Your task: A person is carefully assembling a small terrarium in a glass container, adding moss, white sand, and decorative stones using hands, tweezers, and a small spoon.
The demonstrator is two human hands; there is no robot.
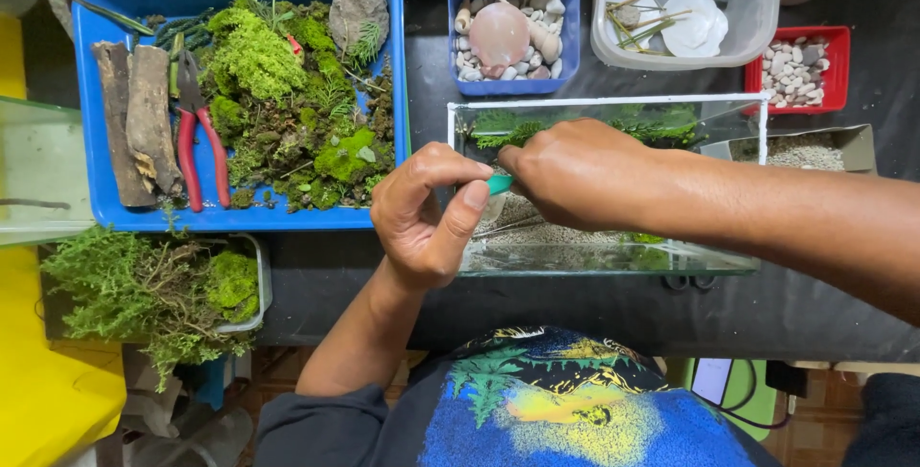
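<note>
Head view: left hand (pixel 426 223) and right hand (pixel 575 175) both pinch a small green piece (pixel 499 183) above the glass tank (pixel 604 258) on the bench. The piece looks light and soft; hold it by its tip. Thin glass edges are close; open room lies above the gravel (pixel 537 227).

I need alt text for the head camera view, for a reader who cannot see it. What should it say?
Seen from above, a person's left hand and right hand meet on a small teal object over a rectangular glass tank holding gravel and green plants. To the left, a blue tray holds moss, bark and red-handled pliers; bins of pebbles and shells stand behind.
</note>
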